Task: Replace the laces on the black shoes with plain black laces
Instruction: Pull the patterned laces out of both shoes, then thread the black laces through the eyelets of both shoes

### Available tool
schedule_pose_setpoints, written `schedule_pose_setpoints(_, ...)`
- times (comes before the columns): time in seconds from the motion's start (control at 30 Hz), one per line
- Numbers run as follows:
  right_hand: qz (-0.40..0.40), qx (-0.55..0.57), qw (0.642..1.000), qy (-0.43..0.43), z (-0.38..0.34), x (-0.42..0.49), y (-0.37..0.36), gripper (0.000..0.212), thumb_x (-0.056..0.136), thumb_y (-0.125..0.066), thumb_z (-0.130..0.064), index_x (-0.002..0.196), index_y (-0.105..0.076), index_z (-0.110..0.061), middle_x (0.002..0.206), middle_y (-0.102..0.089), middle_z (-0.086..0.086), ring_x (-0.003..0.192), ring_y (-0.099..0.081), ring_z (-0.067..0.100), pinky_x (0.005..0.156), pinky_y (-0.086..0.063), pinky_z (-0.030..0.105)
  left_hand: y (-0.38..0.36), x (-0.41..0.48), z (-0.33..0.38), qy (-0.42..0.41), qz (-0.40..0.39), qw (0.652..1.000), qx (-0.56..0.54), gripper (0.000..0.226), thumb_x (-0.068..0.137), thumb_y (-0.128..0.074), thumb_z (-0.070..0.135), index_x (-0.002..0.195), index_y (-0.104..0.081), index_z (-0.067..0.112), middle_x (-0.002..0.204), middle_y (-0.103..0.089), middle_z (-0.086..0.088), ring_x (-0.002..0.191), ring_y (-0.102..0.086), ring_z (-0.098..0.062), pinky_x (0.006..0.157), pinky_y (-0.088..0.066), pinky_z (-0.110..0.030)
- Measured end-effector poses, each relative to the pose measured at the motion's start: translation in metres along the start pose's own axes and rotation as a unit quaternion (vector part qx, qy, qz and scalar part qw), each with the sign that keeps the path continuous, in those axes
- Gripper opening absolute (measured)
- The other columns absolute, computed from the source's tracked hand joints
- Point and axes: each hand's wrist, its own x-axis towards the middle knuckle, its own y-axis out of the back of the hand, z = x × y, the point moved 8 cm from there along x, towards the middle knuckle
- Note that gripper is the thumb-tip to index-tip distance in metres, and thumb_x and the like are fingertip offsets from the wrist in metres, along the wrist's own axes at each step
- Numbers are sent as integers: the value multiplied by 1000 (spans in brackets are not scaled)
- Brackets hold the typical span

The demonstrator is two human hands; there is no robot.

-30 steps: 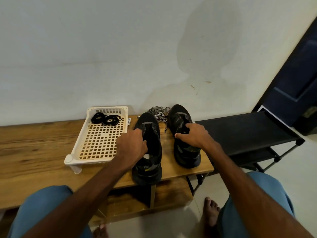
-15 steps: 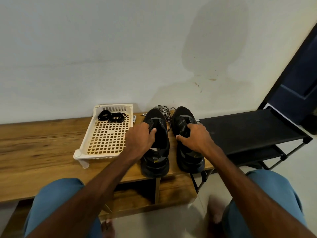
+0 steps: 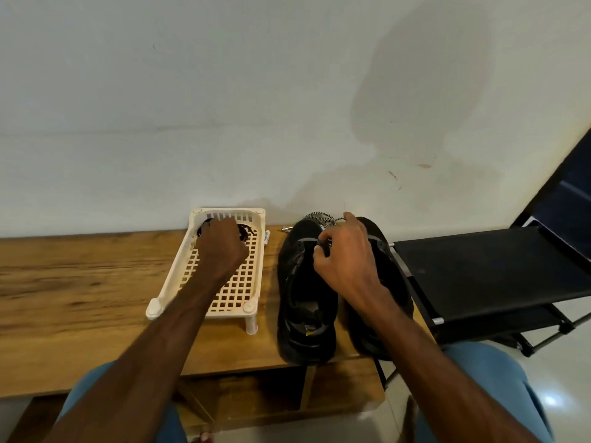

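Note:
Two black shoes stand side by side on the wooden bench (image 3: 80, 282), toes to the wall: the left shoe (image 3: 300, 282) and the right shoe (image 3: 393, 282). Neither shows laces in its eyelets. My right hand (image 3: 348, 263) lies over the gap between them and pinches the left shoe's upper near the eyelets. Black-and-white patterned laces (image 3: 319, 217) lie bunched behind the shoes at the wall. My left hand (image 3: 222, 247) is in the far end of the cream lattice tray (image 3: 179, 270), fingers curled down on the coiled plain black laces (image 3: 245, 233), which it mostly hides.
A black shoe rack (image 3: 479, 270) stands against the bench's right end. The white wall runs close behind the bench. My knees in blue trousers sit at the bench's front edge. A small white tag (image 3: 266, 236) lies beside the tray.
My left hand has left the left shoe and moved left and back into the tray onto the black laces. My right hand has shifted from the right shoe toward the left shoe.

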Motion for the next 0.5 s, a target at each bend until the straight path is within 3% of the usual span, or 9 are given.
schedule_pose_setpoints(0.13,-9,11,1000,5,-5,9,-10,16,92,-70,-23,106,-74,-16,157,-41,15,154,-22,27,115,-41,48,-17,12,-16,10,-25,999,28,39,92,-71,21,129,-67,11,135,-58,-16,127,-51,-33,106,-48,-51)
schedule_pose_setpoints(0.5,-9,42,999,13,-8,11,-12,9,91,-72,-22,100,-75,-21,161,-34,15,153,-24,26,113,-39,41,-28,24,-12,-37,6,996,86,31,96,-67,33,118,-72,12,136,-53,-18,131,-42,-34,109,-41,-45)
